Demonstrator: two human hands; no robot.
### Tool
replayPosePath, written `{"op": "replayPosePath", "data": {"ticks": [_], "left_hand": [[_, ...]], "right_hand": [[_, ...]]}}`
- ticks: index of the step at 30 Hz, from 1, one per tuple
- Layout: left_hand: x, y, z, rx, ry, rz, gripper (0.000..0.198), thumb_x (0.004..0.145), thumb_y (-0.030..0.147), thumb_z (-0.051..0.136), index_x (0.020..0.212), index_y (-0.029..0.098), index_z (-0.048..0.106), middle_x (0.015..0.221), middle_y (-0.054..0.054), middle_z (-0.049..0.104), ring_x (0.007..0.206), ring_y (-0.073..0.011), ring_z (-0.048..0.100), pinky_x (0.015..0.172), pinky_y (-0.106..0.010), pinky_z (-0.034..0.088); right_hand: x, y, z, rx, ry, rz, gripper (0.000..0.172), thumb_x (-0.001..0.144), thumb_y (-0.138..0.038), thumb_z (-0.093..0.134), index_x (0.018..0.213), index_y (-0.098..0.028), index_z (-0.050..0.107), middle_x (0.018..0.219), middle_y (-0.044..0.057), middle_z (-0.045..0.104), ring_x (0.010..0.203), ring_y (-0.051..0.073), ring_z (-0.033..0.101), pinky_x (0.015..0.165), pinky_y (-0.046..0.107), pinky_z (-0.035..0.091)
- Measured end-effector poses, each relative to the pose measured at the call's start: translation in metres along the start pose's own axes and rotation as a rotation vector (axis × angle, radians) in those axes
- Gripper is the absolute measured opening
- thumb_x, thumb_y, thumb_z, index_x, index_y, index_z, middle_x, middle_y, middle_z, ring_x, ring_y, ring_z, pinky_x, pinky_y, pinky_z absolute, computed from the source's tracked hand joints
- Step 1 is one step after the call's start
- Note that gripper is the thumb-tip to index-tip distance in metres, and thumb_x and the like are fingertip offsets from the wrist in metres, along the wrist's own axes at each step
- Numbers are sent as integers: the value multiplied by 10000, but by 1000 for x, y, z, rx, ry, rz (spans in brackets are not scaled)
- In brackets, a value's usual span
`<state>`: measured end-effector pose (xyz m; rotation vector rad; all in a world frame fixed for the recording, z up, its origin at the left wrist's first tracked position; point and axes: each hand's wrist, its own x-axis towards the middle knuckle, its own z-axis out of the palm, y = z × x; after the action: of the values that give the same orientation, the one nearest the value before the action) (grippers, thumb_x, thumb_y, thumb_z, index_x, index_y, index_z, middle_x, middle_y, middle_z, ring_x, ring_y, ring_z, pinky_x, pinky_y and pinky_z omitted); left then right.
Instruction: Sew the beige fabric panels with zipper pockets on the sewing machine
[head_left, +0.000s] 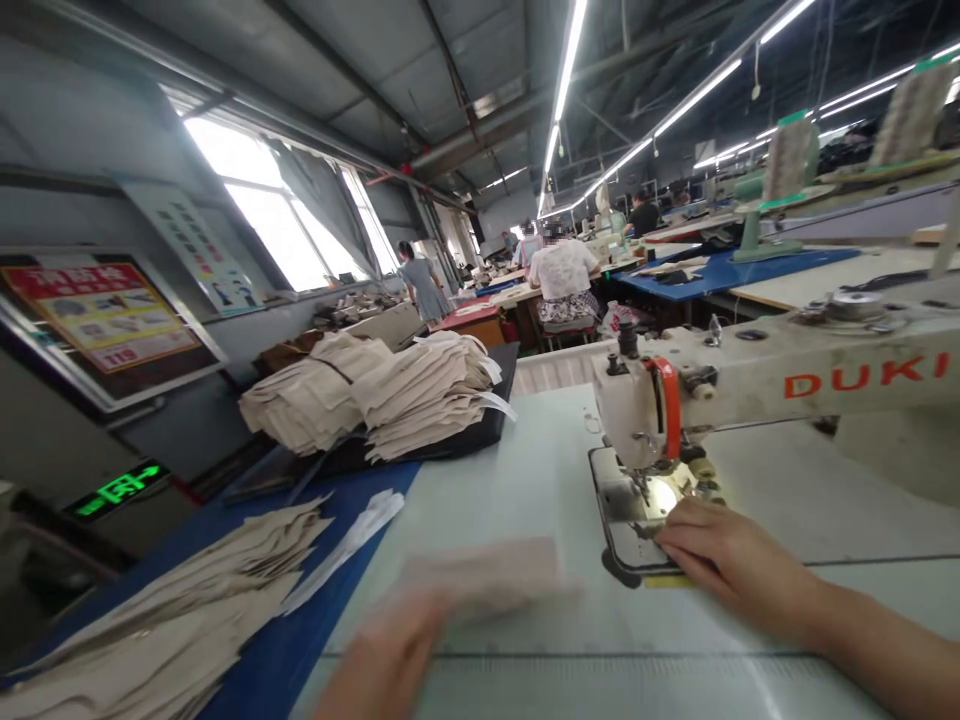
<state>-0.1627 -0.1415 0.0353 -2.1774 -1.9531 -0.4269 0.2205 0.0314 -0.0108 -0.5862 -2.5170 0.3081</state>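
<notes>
My left hand (401,640), smeared by motion, is over the pale green table left of the sewing machine (637,410). A beige-pink fabric piece (502,575), blurred as well, extends from its fingers to the right. My right hand (724,555) is at the front of the machine's needle plate (626,510), just below the lit needle area. Its thumb and fingers are pressed together, and whatever is between them is hidden. The presser foot is small and partly lost in the lamp's glare.
Bundled beige fabric pieces (420,395) are stacked on a black surface behind left. More cut pieces (187,600) and a white strip (349,545) lie on the blue tabletop (300,640). The machine arm (840,365) spans the right side. Several people are farther back among other worktables.
</notes>
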Motion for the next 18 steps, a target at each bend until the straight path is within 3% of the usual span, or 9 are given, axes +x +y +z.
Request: {"op": "replayPosePath", "data": {"ticks": [2, 3, 5, 7, 9, 12, 15, 18], "left_hand": [[54, -18, -60, 125, 163, -592, 296, 863, 347, 488, 872, 214, 752, 769, -32, 760, 739, -240, 710, 702, -307, 584], [85, -28, -90, 185, 252, -694, 337, 870, 352, 474, 900, 144, 738, 772, -74, 744, 752, -273, 694, 721, -362, 574], [145, -48, -138, 259, 391, -763, 443, 928, 356, 406, 1043, 31, 683, 935, -153, 727, 928, -320, 664, 858, -446, 524], [199, -66, -161, 280, 473, -753, 468, 994, 336, 341, 1206, 13, 605, 1149, -162, 682, 1125, -308, 595, 983, -458, 450], [241, -80, -158, 254, 483, -721, 430, 1039, 328, 331, 1294, 68, 559, 1277, -134, 631, 1212, -275, 554, 1025, -450, 425], [282, -94, -119, 181, 399, -701, 362, 997, 380, 533, 1276, 156, 586, 1330, -108, 593, 1193, -274, 579, 1005, -497, 467], [300, -104, -69, 115, 288, -717, 353, 947, 352, 633, 1249, 172, 602, 1310, -108, 593, 1148, -273, 604, 961, -505, 512], [301, -114, -34, 79, 229, -702, 375, 950, 330, 631, 1290, 181, 577, 1343, -114, 569, 1167, -277, 593, 962, -507, 514]], "right_hand": [[0, -1, 1, 9, -12, 17, 318, 1040, -222, 385, 897, -194, 667, 851, 63, 654, 839, 208, 609, 774, 326, 464], [0, -1, 2, 11, -17, 22, 315, 1041, -225, 385, 901, -196, 665, 858, 62, 655, 843, 208, 611, 778, 327, 465], [1, -2, 3, 9, -29, 24, 315, 1042, -227, 383, 894, -199, 659, 861, 60, 655, 847, 208, 615, 776, 327, 467], [3, -4, 3, -2, -36, 24, 319, 1041, -219, 378, 876, -199, 650, 845, 54, 650, 832, 206, 617, 758, 322, 469], [4, -5, 3, -16, -42, 27, 316, 1035, -198, 379, 864, -202, 646, 828, 46, 647, 809, 200, 621, 737, 313, 473], [6, -6, 1, -30, -31, 19, 294, 1011, -158, 398, 861, -207, 645, 836, 43, 660, 801, 195, 630, 727, 295, 486], [8, -6, 0, -48, -17, 10, 295, 985, -106, 400, 880, -211, 654, 848, 42, 670, 824, 194, 634, 754, 283, 497], [10, -6, 0, -85, -16, -6, 292, 975, -90, 411, 877, -215, 656, 829, 36, 669, 818, 191, 636, 759, 275, 502]]}}
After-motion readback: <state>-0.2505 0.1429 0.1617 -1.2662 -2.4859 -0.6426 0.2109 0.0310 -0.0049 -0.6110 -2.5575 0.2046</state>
